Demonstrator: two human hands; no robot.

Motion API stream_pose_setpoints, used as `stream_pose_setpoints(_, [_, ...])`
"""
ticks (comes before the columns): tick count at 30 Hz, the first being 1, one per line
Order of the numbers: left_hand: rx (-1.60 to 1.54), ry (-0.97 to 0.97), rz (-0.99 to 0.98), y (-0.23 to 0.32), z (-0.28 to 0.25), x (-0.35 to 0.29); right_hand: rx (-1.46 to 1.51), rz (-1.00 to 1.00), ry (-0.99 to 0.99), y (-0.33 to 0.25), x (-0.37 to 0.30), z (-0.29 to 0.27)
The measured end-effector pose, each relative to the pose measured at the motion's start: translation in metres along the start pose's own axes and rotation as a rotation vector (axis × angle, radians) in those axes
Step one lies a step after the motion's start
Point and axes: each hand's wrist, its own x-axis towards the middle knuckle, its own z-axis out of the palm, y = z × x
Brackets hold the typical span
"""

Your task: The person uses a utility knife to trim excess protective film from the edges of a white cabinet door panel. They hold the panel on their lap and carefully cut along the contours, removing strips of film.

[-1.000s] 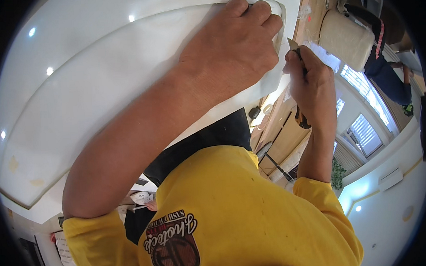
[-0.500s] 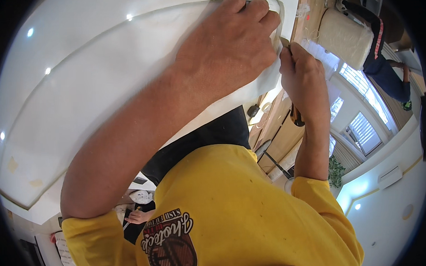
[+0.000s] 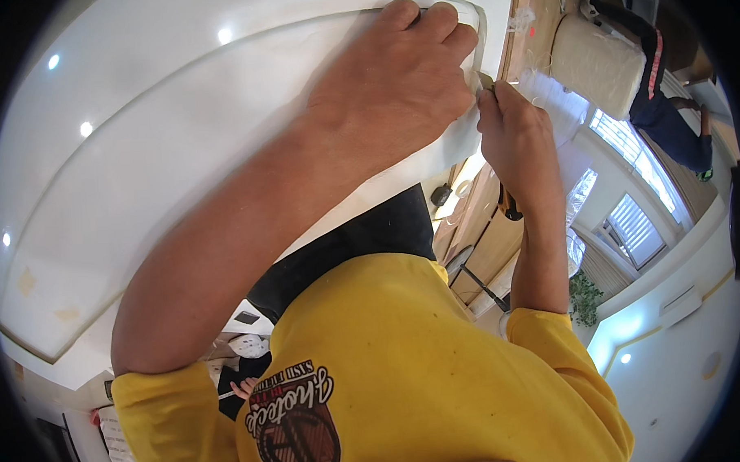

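Observation:
A large glossy white panel [image 3: 171,148] with an arched groove fills the upper left. Across its right end lies my left hand [image 3: 397,75], fingers curled down onto the surface near the grooved corner. A small dark spot shows between those fingers, but what they hold, if anything, is hidden. My right hand [image 3: 520,136] is closed around a utility knife [image 3: 509,203], its dark and orange handle end showing below the palm. The short blade points up from the fingertips, close to the panel's right edge. Whether the blade touches the panel I cannot tell.
At the upper right a person in dark clothes [image 3: 664,131] is beside a pale wrapped bundle [image 3: 596,60]. Another person's hand [image 3: 245,388] shows at the lower left. Wooden boards [image 3: 496,235] lie beyond the panel, near a small black object [image 3: 440,196].
Both hands have shifted slightly down and to the left, the knife moving with my right hand. The other person's hand at the lower left is now less visible.

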Motion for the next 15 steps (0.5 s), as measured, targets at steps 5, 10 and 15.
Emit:
stream_pose_setpoints(5, [0.002, -0.007, 0.014, 0.0, 0.001, -0.002, -0.071, -0.049, -0.004, -0.001, 0.0, 0.004])
stream_pose_setpoints(10, [-0.025, -0.027, 0.008, 0.001, -0.003, -0.002, -0.034, 0.02, -0.074, -0.002, -0.002, 0.001])
stream_pose_setpoints(15, [0.002, 0.003, -0.003, -0.003, 0.002, 0.001, 0.003, -0.01, -0.048, 0.005, -0.003, 0.002])
